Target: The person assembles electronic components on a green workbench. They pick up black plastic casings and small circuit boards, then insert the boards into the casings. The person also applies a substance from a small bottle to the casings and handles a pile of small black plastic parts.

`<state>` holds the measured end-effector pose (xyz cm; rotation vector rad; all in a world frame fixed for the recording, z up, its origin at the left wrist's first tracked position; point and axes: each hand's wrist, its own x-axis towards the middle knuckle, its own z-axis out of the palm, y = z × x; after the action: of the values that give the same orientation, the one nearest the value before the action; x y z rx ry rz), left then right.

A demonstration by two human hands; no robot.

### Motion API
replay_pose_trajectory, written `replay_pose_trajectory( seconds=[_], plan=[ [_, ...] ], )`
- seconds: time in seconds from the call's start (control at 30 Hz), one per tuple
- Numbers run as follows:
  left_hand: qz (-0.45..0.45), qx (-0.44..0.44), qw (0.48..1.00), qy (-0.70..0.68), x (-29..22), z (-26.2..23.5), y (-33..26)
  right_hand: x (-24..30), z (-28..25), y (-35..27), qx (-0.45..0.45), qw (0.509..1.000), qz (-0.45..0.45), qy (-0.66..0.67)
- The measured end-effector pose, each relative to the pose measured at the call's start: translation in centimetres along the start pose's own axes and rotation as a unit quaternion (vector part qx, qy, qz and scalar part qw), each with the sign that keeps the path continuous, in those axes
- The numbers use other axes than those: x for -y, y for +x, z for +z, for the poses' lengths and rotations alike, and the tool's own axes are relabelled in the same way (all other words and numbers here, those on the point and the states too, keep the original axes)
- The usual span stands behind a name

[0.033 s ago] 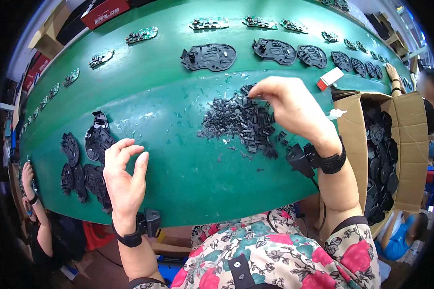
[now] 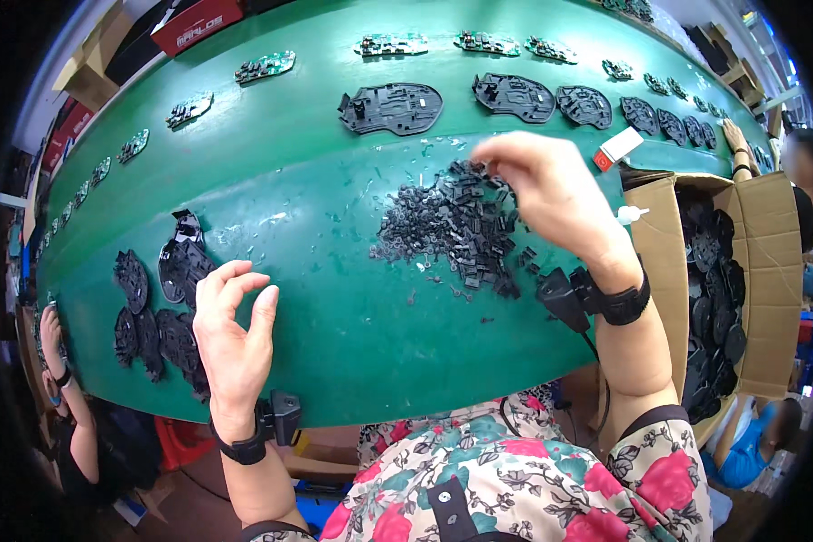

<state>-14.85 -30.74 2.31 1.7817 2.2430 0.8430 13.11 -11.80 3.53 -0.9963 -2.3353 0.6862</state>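
Observation:
A heap of small black plastic parts (image 2: 461, 217) lies on the green tabletop (image 2: 352, 361). My right hand (image 2: 551, 190) hovers at the heap's far right edge. Its fingers are bent and drawn together at the tips; anything between them is hidden. Over on the left, my left hand (image 2: 235, 334) is raised with curled fingers and the thumb apart, holding nothing. Just beside it are black mouse-shaped plastic shells (image 2: 185, 262), some overlapping, and partly covered by that hand.
Black base shells (image 2: 391, 107) form a row across the far side, with green circuit boards (image 2: 391, 44) behind. A cardboard box (image 2: 768, 271) full of black shells stands at the right, near a small white-and-red box (image 2: 618, 147). Other people's hands (image 2: 51, 332) work at both ends.
My right hand has shifted slightly away from me and to the right along the heap's edge. The left hand stays in place.

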Motion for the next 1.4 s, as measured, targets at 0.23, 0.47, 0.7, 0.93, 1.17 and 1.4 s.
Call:
replay_pose_trajectory(
  seconds=[0.23, 0.47, 0.7, 0.93, 1.17, 1.4],
  plan=[
    [-0.02, -0.015, 1.0, 0.013, 0.6, -0.3, 0.1, -2.3, -1.5, 1.0, -0.087, 0.991, 0.097, -0.006],
    [-0.017, -0.062, 0.995, 0.081, 2.4, -1.2, 0.5, -4.0, -0.5, 1.5, 0.018, 0.992, 0.116, -0.042],
    [0.017, -0.037, 0.991, 0.125, 3.3, 0.0, 0.0, -4.4, -0.5, 1.7, 0.047, 0.994, 0.041, -0.087],
    [0.049, 0.004, 0.997, 0.053, 2.0, 0.6, -0.2, -0.5, -1.4, 1.6, -0.039, 0.998, 0.042, -0.004],
    [0.03, -0.022, 0.998, -0.051, 1.2, -0.8, 0.5, 1.8, 0.0, 6.2, -0.037, 0.997, 0.028, 0.054],
    [0.029, -0.025, 0.995, 0.091, 4.3, -1.6, 3.9, -2.1, 2.0, 13.1, 0.025, 0.997, 0.043, -0.061]
  ],
)
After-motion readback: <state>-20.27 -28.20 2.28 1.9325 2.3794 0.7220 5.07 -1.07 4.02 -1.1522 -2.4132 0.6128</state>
